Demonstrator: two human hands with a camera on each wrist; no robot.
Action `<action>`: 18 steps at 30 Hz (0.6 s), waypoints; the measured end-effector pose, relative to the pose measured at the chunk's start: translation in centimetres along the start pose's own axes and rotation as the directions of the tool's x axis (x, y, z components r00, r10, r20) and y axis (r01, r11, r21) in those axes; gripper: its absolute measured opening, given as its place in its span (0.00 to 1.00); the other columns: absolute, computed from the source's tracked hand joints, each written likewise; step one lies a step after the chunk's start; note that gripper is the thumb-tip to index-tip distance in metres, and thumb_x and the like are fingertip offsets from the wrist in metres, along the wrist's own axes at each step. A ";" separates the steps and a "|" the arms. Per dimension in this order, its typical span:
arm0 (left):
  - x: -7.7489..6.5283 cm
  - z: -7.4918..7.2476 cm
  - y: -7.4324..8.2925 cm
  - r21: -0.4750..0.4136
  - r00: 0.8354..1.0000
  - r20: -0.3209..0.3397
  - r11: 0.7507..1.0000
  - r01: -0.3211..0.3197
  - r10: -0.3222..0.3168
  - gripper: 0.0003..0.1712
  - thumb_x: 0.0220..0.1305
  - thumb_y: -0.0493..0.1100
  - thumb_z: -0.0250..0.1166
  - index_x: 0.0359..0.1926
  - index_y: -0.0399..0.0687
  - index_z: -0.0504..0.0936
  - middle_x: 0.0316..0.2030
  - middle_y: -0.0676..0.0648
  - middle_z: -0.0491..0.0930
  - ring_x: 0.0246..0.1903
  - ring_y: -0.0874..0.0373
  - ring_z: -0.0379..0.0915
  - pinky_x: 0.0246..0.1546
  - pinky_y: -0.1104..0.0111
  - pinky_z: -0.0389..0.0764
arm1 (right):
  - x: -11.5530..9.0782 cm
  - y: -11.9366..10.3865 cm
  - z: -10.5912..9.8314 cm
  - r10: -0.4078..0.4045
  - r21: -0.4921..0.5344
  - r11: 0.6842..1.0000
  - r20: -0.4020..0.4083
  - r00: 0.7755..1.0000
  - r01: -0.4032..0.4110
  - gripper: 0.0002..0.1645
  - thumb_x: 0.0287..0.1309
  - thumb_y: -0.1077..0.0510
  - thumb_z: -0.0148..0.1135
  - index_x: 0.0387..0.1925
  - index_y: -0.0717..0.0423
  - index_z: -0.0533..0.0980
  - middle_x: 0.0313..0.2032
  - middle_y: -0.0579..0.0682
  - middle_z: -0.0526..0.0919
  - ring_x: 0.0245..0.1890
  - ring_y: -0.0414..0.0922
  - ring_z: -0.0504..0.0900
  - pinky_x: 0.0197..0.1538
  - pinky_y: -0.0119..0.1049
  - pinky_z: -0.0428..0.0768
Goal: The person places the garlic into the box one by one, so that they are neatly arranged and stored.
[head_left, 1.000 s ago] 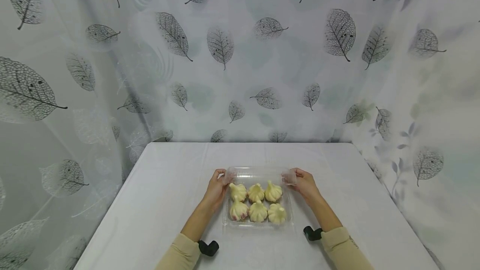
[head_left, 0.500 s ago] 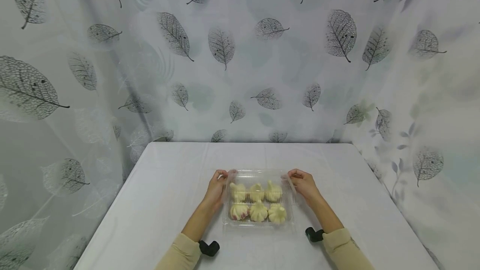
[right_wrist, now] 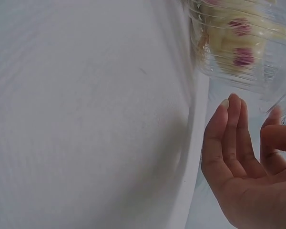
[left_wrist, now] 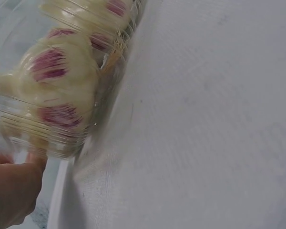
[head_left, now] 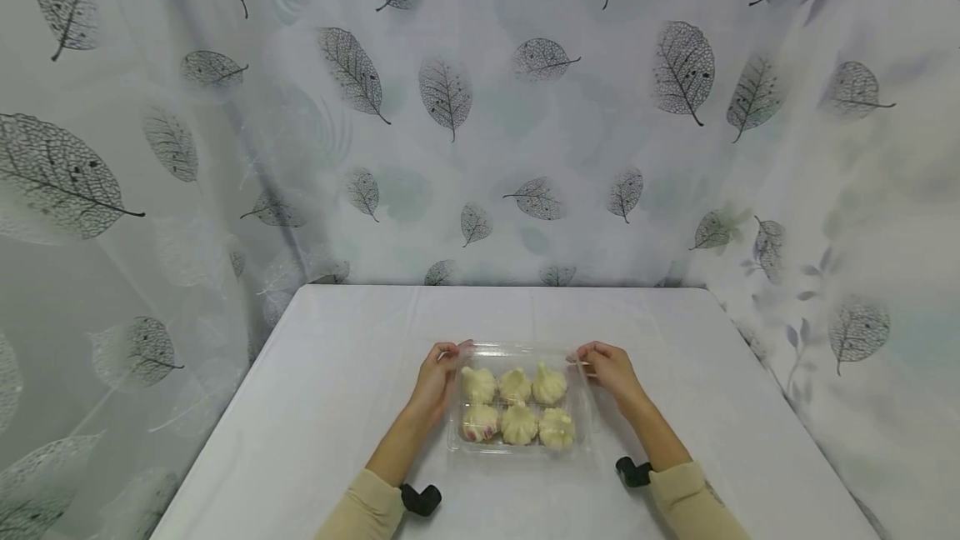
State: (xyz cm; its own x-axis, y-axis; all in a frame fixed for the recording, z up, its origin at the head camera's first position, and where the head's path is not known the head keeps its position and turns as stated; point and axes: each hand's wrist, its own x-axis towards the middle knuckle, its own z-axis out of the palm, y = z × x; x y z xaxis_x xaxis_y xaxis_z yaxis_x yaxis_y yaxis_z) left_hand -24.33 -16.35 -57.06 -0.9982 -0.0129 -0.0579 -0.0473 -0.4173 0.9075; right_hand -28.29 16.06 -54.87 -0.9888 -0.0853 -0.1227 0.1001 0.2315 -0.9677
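A clear plastic clamshell container (head_left: 510,447) holds several garlic bulbs (head_left: 518,424) in two rows, pale with purple patches. Its see-through lid (head_left: 517,349) lies over them; whether its rim is snapped down I cannot tell. At the far left corner my left hand (head_left: 432,377) grips the lid's edge; in the left wrist view its curled fingers meet the ribbed plastic below a garlic bulb (left_wrist: 62,90). My right hand (head_left: 611,372) is at the far right corner. In the right wrist view its thumb and forefinger pinch at the lid's edge, the other fingers standing apart from the container.
The white-covered table (head_left: 337,340) stretches around the container on all sides. Behind it hangs a pale curtain (head_left: 480,148) with a leaf print. Black wrist mounts (head_left: 421,500) stick out below both sleeves.
The lid has swung down toward me from its raised position at the back, over the garlic bulbs. Both hands have stayed at the far corners, shifting only slightly.
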 end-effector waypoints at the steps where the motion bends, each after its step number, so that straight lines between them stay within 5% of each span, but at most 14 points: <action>1: -0.1 -0.1 0.0 -0.003 1.000 0.005 1.000 -0.001 0.001 0.02 0.79 0.34 0.52 0.47 0.44 0.70 0.72 0.30 0.67 0.77 0.40 0.57 0.82 0.59 0.53 | -0.1 -0.1 0.0 -0.004 -0.013 1.000 -0.004 1.000 0.004 0.15 0.78 0.58 0.50 0.44 0.64 0.80 0.51 0.59 0.88 0.52 0.55 0.88 0.50 0.41 0.90; 4: -0.2 -0.2 -0.1 -0.015 1.000 -0.002 1.000 -0.006 0.006 0.05 0.80 0.33 0.48 0.49 0.41 0.71 0.71 0.30 0.68 0.77 0.40 0.55 0.83 0.56 0.49 | -0.4 -0.4 0.1 0.000 -0.047 0.999 -0.012 1.000 0.000 0.15 0.77 0.56 0.53 0.43 0.63 0.80 0.50 0.58 0.88 0.49 0.54 0.87 0.49 0.39 0.89; 11: -0.7 0.0 0.1 -0.022 0.997 -0.068 0.999 -0.047 0.046 0.11 0.76 0.30 0.50 0.54 0.30 0.73 0.68 0.30 0.71 0.75 0.39 0.60 0.81 0.56 0.57 | -0.9 -0.3 0.0 -0.015 -0.098 0.995 -0.004 1.000 0.015 0.14 0.74 0.56 0.59 0.47 0.63 0.81 0.50 0.58 0.86 0.48 0.52 0.85 0.47 0.37 0.90; 18: -2.4 0.0 0.9 0.169 0.997 -0.034 0.984 -0.058 0.065 0.24 0.78 0.34 0.53 0.69 0.29 0.66 0.73 0.33 0.66 0.75 0.40 0.61 0.79 0.54 0.63 | -1.7 -0.6 -0.2 -0.054 -0.129 0.990 -0.016 0.998 0.051 0.14 0.69 0.58 0.62 0.50 0.63 0.82 0.51 0.60 0.85 0.48 0.49 0.85 0.47 0.39 0.91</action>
State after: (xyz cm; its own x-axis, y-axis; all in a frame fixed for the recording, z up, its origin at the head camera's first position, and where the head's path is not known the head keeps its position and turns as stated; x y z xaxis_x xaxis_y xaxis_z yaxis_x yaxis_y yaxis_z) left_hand -22.00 -16.67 -56.08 -0.9974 -0.0708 -0.0130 0.0056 -0.2565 0.9665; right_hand -26.67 16.23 -54.09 -0.9943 -0.0825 -0.0669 0.0339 0.3502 -0.9360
